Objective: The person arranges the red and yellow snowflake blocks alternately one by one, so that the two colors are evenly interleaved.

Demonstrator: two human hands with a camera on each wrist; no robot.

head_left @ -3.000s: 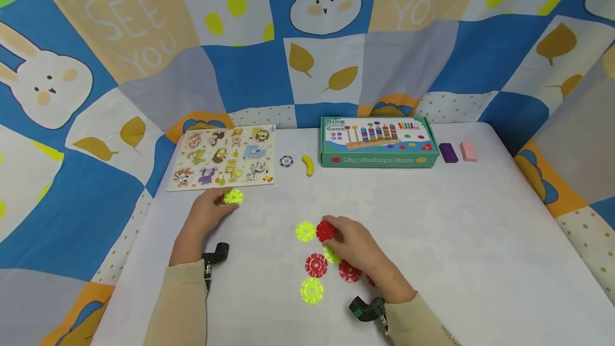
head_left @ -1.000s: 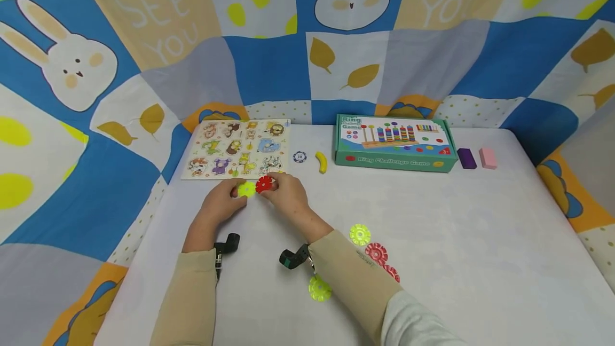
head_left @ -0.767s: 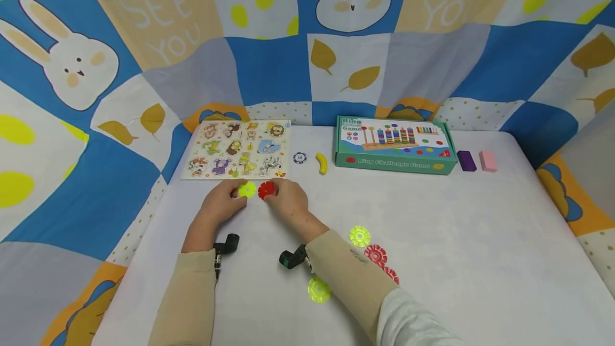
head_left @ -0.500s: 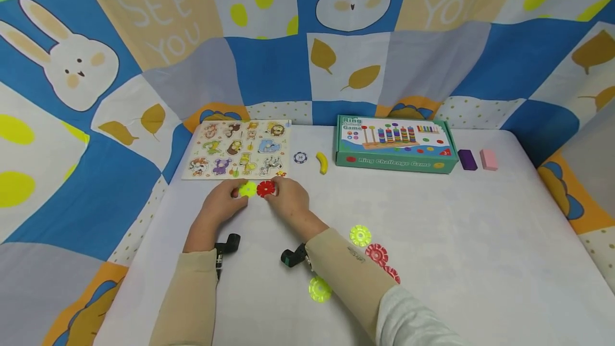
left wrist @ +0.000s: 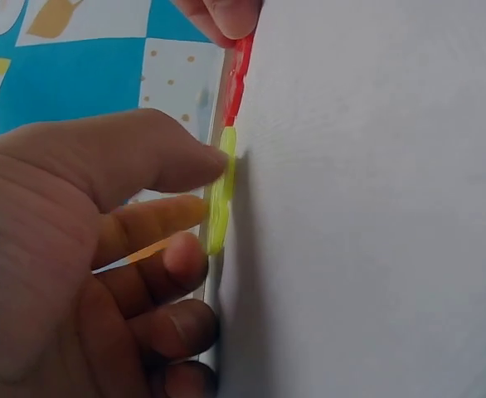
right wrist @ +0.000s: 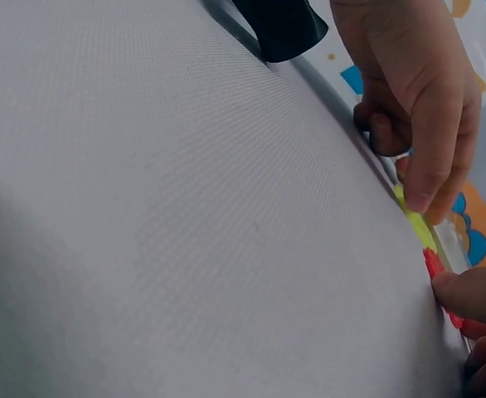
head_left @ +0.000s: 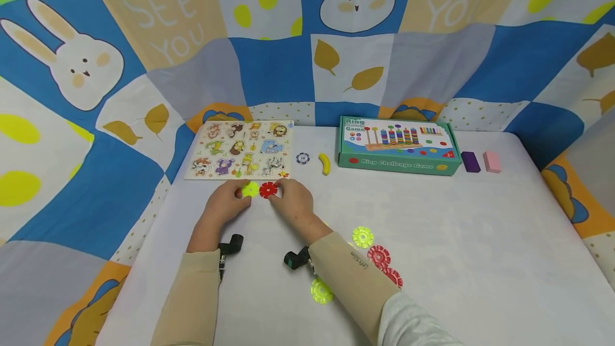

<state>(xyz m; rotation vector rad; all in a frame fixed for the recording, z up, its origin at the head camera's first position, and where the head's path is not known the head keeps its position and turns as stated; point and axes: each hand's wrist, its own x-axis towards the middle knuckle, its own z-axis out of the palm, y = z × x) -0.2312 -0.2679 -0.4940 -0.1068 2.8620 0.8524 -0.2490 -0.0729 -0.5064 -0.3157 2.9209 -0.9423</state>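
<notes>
My left hand (head_left: 226,204) pinches a yellow-green notched plastic disc (head_left: 250,189) between thumb and fingers, just in front of the puzzle board. Facing it, my right hand (head_left: 295,204) pinches a red notched disc (head_left: 267,190) by its right side. The two discs stand side by side, rim to rim. In the left wrist view the yellow-green disc (left wrist: 220,215) and the red disc (left wrist: 239,83) are seen edge-on and appear to meet, roughly in line. Whether their notches are interlocked I cannot tell.
Loose yellow-green (head_left: 362,237) and red discs (head_left: 379,256) lie near my right sleeve, which covers part of the group. Behind are an animal puzzle board (head_left: 240,151), a chip (head_left: 302,158), a toy banana (head_left: 324,164), a green game box (head_left: 399,146), and purple (head_left: 471,162) and pink blocks (head_left: 492,162).
Over three seconds my right hand has brought the red disc from the loose group leftward to the yellow-green one. A small gap between the discs opened briefly, then narrowed.
</notes>
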